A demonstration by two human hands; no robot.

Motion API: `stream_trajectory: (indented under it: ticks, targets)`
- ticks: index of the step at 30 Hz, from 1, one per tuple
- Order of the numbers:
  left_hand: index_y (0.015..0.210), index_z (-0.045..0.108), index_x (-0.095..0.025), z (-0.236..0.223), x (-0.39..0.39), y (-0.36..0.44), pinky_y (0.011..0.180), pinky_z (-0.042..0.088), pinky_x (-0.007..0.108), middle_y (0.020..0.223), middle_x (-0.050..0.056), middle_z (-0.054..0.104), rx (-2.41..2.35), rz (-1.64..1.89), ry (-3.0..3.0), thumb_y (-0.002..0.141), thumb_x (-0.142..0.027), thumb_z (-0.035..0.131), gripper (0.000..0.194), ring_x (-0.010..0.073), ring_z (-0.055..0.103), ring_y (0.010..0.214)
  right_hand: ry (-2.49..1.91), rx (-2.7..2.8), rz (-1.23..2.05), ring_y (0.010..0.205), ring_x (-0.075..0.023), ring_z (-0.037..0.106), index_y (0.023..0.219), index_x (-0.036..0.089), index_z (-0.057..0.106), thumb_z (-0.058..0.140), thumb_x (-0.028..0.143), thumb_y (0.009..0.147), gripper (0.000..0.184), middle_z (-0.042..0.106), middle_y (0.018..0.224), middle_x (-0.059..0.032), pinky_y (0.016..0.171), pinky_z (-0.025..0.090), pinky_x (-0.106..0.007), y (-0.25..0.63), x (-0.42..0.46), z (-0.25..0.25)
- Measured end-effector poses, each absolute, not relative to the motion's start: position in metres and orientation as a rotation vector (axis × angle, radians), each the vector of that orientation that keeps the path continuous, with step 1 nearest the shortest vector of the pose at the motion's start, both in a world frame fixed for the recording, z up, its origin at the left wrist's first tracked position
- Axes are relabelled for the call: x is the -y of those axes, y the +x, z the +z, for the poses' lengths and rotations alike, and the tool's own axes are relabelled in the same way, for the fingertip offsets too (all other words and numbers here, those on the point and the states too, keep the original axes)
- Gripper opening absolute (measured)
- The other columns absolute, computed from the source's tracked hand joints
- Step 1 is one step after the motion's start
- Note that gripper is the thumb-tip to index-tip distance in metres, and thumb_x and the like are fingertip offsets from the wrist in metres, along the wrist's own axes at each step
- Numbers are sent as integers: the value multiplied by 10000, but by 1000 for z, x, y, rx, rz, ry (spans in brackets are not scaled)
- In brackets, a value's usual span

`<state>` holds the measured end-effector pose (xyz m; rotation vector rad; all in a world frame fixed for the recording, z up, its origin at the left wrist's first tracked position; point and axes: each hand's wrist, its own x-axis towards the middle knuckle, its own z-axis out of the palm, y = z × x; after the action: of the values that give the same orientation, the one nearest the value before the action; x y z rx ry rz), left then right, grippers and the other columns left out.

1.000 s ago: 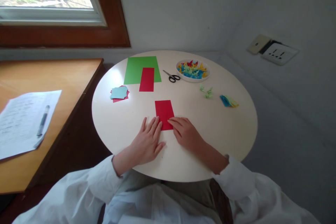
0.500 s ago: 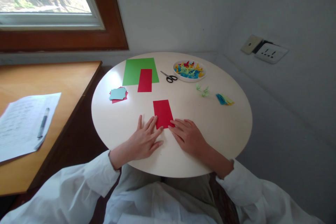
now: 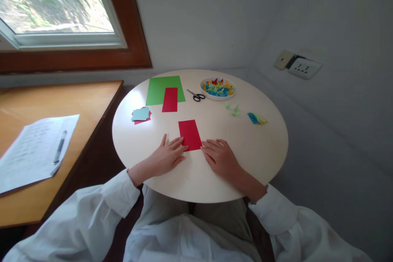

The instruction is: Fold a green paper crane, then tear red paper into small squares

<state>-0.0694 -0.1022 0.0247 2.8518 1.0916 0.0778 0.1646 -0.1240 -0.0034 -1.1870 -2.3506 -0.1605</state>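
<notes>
A red sheet of paper (image 3: 190, 134) lies flat on the white round table (image 3: 245, 159) in front of me. My left hand (image 3: 168, 154) is open, its fingertips resting on the paper's lower left part. My right hand (image 3: 220, 156) lies open on the tabletop, with fingertips at the paper's lower right corner. Farther back, a second red paper strip (image 3: 170, 100) overlaps a large green sheet (image 3: 156, 90). To the left sits a small stack of light blue and red paper pieces (image 3: 141, 114).
Black-handled scissors (image 3: 197, 96) lie beside a white dish (image 3: 218, 98) of colourful folded paper pieces. Nearer on the right are pale green paper bits (image 3: 235, 111) and a blue and yellow bundle (image 3: 257, 118). A wooden desk (image 3: 101, 94) at left bears written sheets (image 3: 39, 147) and a pen (image 3: 60, 146).
My view has tilted up slightly. The fingers of my right hand have slid off the red paper to its corner edge; my left hand stays on its left side.
</notes>
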Motion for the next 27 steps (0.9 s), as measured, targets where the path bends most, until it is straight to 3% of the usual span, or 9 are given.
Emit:
stream_trajectory:
  ticks: [7,17,27]
  targets:
    - [1169,539,-186,25,91,-62,1090,175,537,1234,98,601,-1188,168,2808,909,-236,410,294,225,538,1154,-1178,2319,-162,1020,-207,608,992,167,655,482,137,876,210,693,1085,-67,893,388,-400,163,124,-6]
    - [992,593,-134,29,88,-54,977,329,426,1005,126,665,-1040,138,3064,874,-117,390,235,230,606,989,-1136,2316,-166,968,-199,613,921,160,654,496,130,867,170,707,1009,-76,905,372,-384,159,120,-5]
    - [963,590,-124,28,84,-54,904,383,392,957,118,673,-1040,120,3063,881,-113,399,208,222,615,914,-1234,2436,-171,853,-205,602,935,157,649,563,229,859,135,693,929,-87,754,389,-344,148,100,3]
